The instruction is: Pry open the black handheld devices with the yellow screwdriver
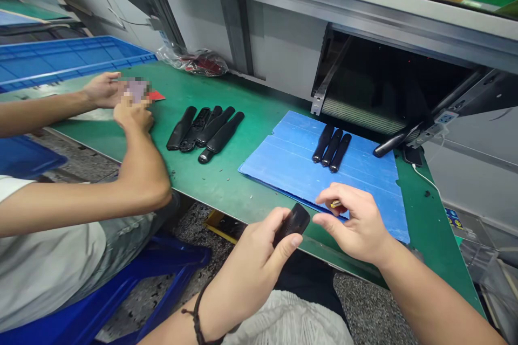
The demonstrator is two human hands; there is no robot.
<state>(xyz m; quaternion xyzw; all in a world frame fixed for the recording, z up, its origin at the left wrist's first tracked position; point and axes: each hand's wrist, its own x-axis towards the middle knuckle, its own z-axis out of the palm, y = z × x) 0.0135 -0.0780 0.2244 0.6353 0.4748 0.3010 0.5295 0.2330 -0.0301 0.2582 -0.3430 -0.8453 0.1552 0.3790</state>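
Note:
In the head view, my left hand (259,259) is wrapped round a black plastic piece (298,218) near the table's front edge. To its right is my right hand (356,221), with a small yellowish item (335,204) held in its curled fingers; its thumb points toward the black piece without touching it. Beyond my hands lies a blue sheet (279,151), and three slim black pieces (332,146) rest side by side on it. Several black handle-like pieces (220,132) lie grouped on the green table to the left.
A person (137,172) sits at the left, both hands over the table at a blurred item. Behind are a blue crate (73,62), a plastic bag (202,62) and a dark panel (368,81). A phone (412,156) with a white cable lies at the right. A shelf crosses above.

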